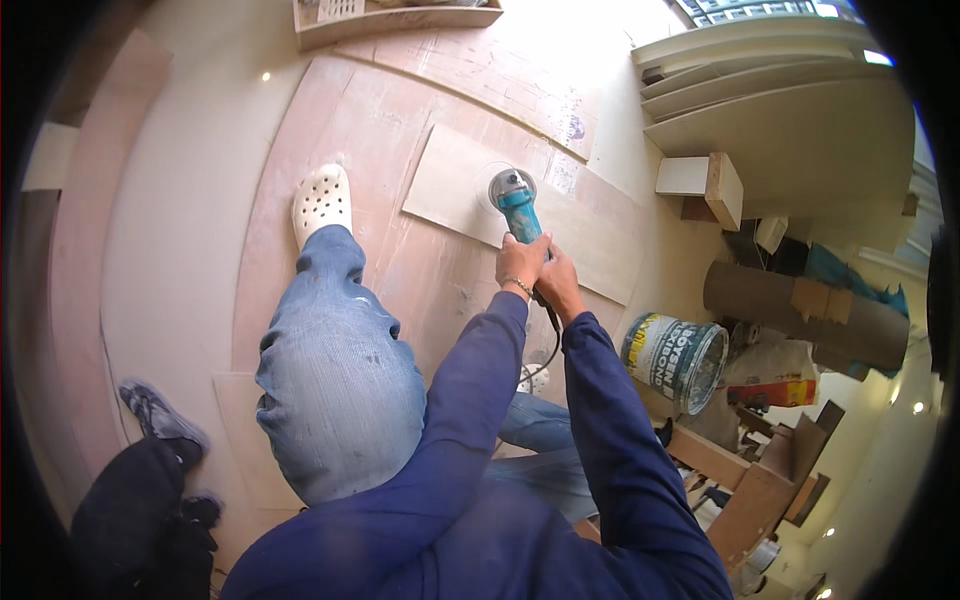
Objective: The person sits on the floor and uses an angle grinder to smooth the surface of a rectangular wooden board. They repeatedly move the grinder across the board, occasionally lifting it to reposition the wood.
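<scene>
Both of my hands are wrapped around the body of a teal angle grinder (523, 214). My left hand (520, 261), with a bracelet at the wrist, grips it from the left. Against its right side, toward the rear, closes my right hand (559, 279). The round head of the tool, with a blurred disc edge about it, is over a pale rectangular wood panel (450, 176); whether the disc touches the panel I cannot tell. A black power cord (557, 330) runs back from the grinder between my forearms. Beneath the panel lies a larger pinkish plywood sheet (315, 127).
My foot in a cream clog (322, 196) rests on the plywood. A labelled Boysen bucket (667, 360) stands at right, near a brown roll (750, 296) and leaning boards (787, 135). A wooden tray (397, 24) lies at the far end. Another person's shoe (161, 420) is at left.
</scene>
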Tool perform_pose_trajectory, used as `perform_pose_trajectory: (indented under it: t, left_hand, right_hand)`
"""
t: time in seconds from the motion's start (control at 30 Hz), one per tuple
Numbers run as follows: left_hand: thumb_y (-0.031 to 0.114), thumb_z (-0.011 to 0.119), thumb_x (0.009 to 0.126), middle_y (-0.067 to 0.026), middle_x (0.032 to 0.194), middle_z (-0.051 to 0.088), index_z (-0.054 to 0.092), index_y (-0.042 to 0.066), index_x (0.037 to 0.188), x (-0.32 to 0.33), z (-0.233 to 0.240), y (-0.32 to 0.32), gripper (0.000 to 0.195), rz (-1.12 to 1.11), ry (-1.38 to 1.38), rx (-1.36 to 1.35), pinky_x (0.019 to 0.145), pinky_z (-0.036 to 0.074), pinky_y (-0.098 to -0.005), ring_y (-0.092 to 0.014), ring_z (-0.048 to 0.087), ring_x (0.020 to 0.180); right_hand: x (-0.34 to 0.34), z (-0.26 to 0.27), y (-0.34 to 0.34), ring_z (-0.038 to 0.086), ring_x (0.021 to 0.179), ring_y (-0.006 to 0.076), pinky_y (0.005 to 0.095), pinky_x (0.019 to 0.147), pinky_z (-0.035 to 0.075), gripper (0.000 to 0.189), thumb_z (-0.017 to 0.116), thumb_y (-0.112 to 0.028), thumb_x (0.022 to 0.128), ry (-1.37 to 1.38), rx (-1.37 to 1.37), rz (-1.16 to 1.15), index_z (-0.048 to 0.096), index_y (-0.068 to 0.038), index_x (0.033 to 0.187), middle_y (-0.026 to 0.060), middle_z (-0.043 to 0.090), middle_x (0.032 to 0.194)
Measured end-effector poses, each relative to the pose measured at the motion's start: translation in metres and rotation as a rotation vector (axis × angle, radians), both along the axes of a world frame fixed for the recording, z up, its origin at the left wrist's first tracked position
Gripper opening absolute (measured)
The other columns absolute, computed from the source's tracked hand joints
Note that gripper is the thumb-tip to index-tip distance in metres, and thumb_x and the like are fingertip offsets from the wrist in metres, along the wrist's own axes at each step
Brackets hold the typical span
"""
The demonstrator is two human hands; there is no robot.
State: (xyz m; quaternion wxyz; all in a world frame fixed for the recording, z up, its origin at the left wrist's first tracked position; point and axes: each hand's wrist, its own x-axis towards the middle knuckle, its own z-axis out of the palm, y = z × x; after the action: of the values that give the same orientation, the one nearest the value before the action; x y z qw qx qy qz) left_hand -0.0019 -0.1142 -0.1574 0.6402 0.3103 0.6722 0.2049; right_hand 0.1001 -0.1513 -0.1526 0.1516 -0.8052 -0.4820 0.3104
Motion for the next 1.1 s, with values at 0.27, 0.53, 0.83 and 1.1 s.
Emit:
perform_pose_trajectory:
  t: [0.27,0.53,0.83,1.1]
  left_hand:
    - [0.061,0.068,0.075,-0.0354,0.118,0.06,0.053,-0.012,0.126,-0.01,-0.039,0.004,0.09,0.113,0.001,0.069,0.095,0.048,-0.0428,-0.044,0.061,0.111]
    - [0.063,0.064,0.079,-0.0361,0.125,0.056,0.041,-0.017,0.136,-0.014,-0.041,0.015,0.101,0.062,-0.131,0.073,0.099,0.047,-0.0367,-0.039,0.058,0.119]
    - [0.063,0.064,0.079,-0.0343,0.124,0.058,0.043,-0.015,0.136,-0.022,-0.043,0.02,0.099,0.05,-0.123,0.034,0.099,0.047,-0.0372,-0.038,0.059,0.118]
    - [0.061,0.067,0.077,-0.0339,0.111,0.064,0.058,-0.008,0.123,-0.016,-0.048,0.016,0.083,0.168,-0.027,0.078,0.09,0.05,-0.0431,-0.043,0.063,0.107]
  right_hand:
    - [-0.032,0.01,0.027,0.07,0.084,0.0292,0.0365,0.074,0.052,0.064,0.074,-0.047,0.077,0.013,-0.094,0.064,0.063,0.002,0.116,0.0217,0.071,0.092]
    - [-0.023,-0.002,0.039,0.068,0.077,0.0236,0.0345,0.07,0.052,0.058,0.074,-0.043,0.078,0.073,-0.076,0.02,0.064,0.003,0.111,0.0186,0.071,0.087]
    - [-0.03,-0.007,0.043,0.067,0.073,0.02,0.0334,0.067,0.052,0.055,0.073,-0.042,0.079,0.077,-0.094,0.031,0.065,0.004,0.108,0.0155,0.07,0.083]
    - [-0.034,-0.005,0.044,0.065,0.069,0.0184,0.0325,0.063,0.051,0.054,0.072,-0.042,0.081,0.087,-0.128,0.02,0.065,0.004,0.106,0.0143,0.07,0.08]
